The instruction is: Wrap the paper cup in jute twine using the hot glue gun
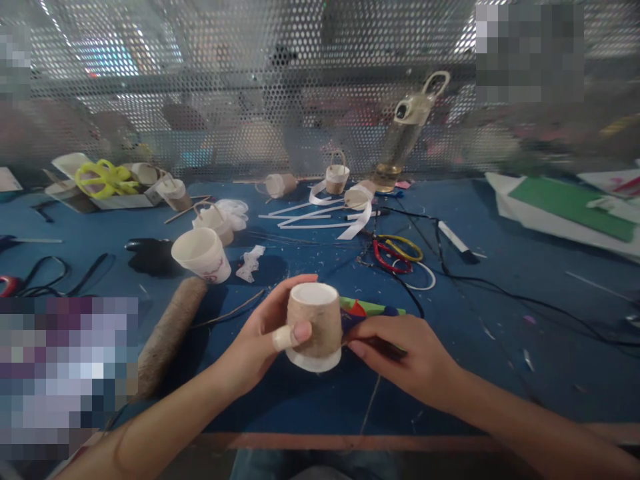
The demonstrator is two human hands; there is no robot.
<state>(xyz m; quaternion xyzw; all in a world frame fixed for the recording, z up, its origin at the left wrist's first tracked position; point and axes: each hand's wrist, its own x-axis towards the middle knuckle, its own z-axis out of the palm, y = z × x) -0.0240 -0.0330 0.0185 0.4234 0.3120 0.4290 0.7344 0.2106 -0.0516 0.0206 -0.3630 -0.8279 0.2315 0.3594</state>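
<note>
The near-upright cup [316,330] is grasped by the left hand [263,333]; just right of it, twine [371,405] appears pinched by the right hand [410,350].

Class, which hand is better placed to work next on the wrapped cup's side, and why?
Probably the right hand: it is poised at the wrapped cup's side, while the left hand is busy gripping it.

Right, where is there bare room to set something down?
The roomiest patch, dotted with scraps, lies right of the right hand, this side of the black cable. Another lies between that cable and the green sheet. It's crowded at back centre around the white ribbon, and left around the printed cup and twine roll.
</note>
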